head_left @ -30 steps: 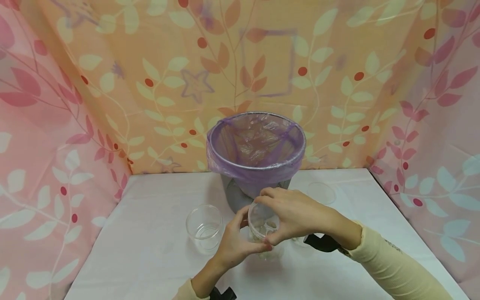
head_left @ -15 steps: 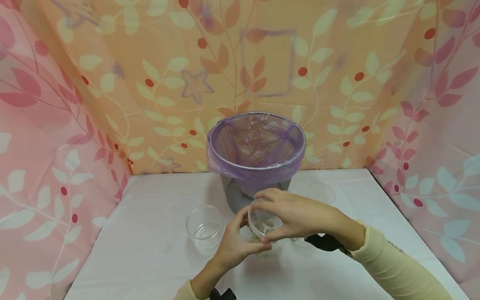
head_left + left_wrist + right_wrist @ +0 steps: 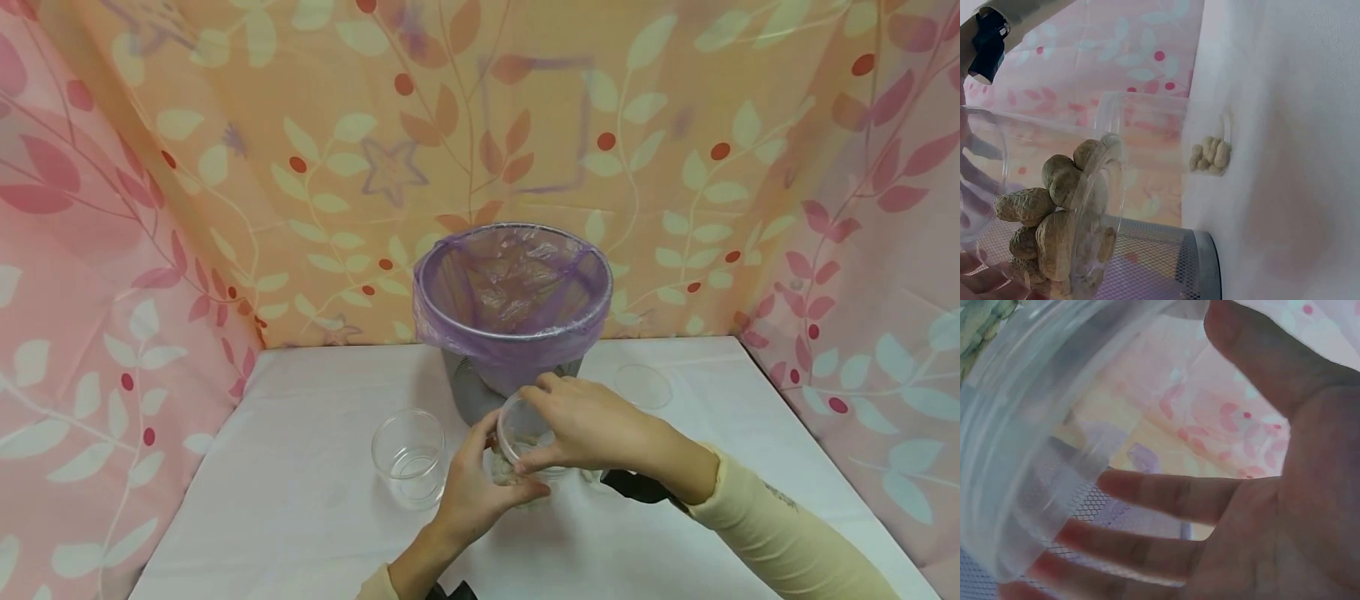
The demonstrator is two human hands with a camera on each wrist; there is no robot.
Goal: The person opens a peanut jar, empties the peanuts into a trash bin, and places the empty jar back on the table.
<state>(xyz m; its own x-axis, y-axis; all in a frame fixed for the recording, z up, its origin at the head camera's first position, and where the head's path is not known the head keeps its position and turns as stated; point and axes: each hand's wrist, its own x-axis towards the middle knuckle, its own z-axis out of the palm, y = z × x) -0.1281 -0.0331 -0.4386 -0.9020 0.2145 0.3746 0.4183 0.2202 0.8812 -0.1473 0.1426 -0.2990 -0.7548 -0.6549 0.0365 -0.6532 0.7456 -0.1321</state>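
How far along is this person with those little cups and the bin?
Looks early. An empty clear cup stands on the table and a loose lid lies near the bin. In hand: the left hand holds a peanut cup while the right hand grips its lid. The peanuts are inside the cup; whether any already lie in the bin's purple bag cannot be told.

Three clear cups (image 3: 408,454), one lined bin (image 3: 512,312), two hands (image 3: 592,425)

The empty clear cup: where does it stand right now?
In the head view, the empty clear cup stands on the white table, left of both hands, near the mesh bin.
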